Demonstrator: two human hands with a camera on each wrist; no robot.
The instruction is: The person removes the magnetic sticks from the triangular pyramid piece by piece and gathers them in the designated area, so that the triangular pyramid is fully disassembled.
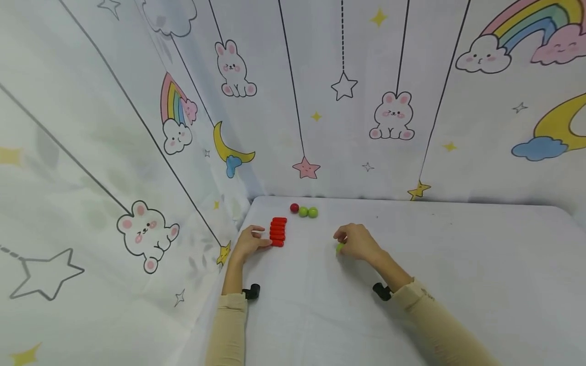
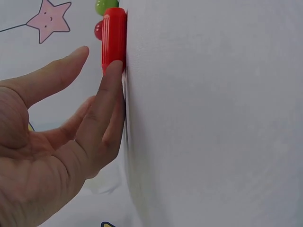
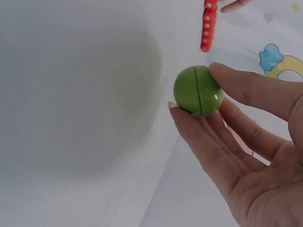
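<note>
My right hand (image 1: 360,242) pinches a green ball (image 3: 195,92) between thumb and fingers, over the middle of the table. A seam line runs round the ball in the right wrist view. At the left of the table, my left hand (image 1: 248,243) reaches to a column of several red ridged cylinders (image 1: 277,231) lying side by side. One fingertip of that hand touches the end of the nearest red cylinder (image 2: 114,40), its fingers nearly straight and the thumb held apart. Behind the column sit a red ball (image 1: 294,208) and two green balls (image 1: 308,212) in a row.
A white cloth covers the table (image 1: 320,305). Printed curtains (image 1: 274,127) with rabbits, stars and rainbows hang along its back and left edges. Small black cameras (image 1: 382,291) are strapped to both wrists.
</note>
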